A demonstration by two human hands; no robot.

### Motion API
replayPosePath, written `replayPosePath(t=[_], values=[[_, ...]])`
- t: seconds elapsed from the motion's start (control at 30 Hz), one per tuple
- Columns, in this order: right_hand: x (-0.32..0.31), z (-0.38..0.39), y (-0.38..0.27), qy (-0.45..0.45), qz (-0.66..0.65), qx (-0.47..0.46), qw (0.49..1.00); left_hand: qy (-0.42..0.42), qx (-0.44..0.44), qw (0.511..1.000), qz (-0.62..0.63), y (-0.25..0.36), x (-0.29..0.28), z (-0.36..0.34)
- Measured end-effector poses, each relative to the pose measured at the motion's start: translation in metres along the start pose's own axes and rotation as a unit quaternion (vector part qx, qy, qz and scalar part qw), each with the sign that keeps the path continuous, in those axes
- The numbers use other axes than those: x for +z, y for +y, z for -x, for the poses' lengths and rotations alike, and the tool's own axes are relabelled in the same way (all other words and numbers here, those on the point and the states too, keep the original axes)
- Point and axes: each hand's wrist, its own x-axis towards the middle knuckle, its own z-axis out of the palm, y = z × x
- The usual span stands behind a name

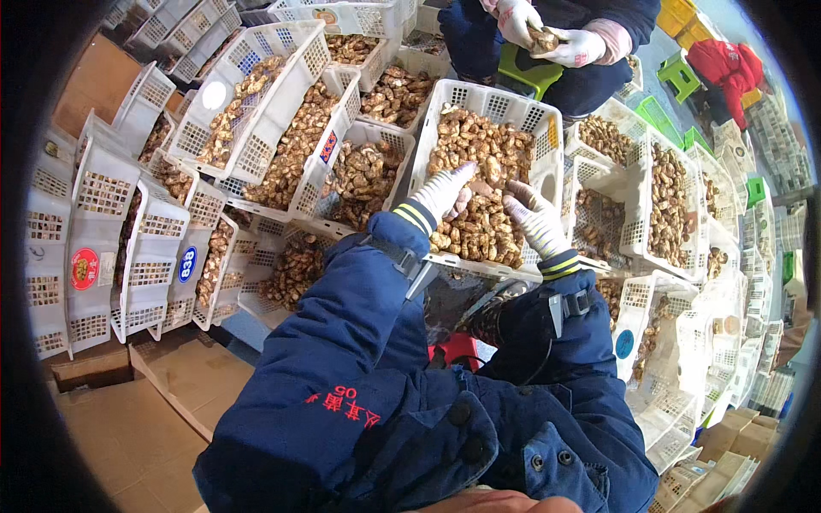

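Note:
A white plastic crate (421, 154) full of brown, earthy mushrooms (479, 141) stands in front of me. Both my hands are over its near half, in striped gloves. My left hand (448, 193) has its fingers curled, apparently around a mushroom (484, 190) at their tips; the hold is partly hidden. Just to the right, my right hand (535, 215) has its fingers apart and reaches toward the same spot, touching or nearly touching the mushrooms. I see nothing gripped in it.
Mushroom-filled crates (295, 145) crowd the left, and more crates (663, 209) line the right. Across from me, a co-worker's gloved hands (547, 36) hold a mushroom. A green stool (526, 73) is beneath that person. Flattened cardboard (128, 427) lies at lower left; a person in red (725, 73) bends at far right.

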Motion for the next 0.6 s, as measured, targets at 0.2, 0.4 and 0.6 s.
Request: replayPosePath(t=[0.2,0.4,0.6], values=[[-0.017,-0.013,0.018,0.039,0.006,-0.003,0.999,0.048,0.041,0.998,-0.028,0.009,0.009,0.000],[0.005,-0.006,-0.008,-0.011,-0.223,0.058,0.973,0.079,0.320,0.889,-0.317,-0.003,0.014,0.003],[0.004,-0.011,0.002,0.013,-0.232,0.066,0.970,0.041,0.355,0.864,-0.355,0.004,0.020,0.008]])
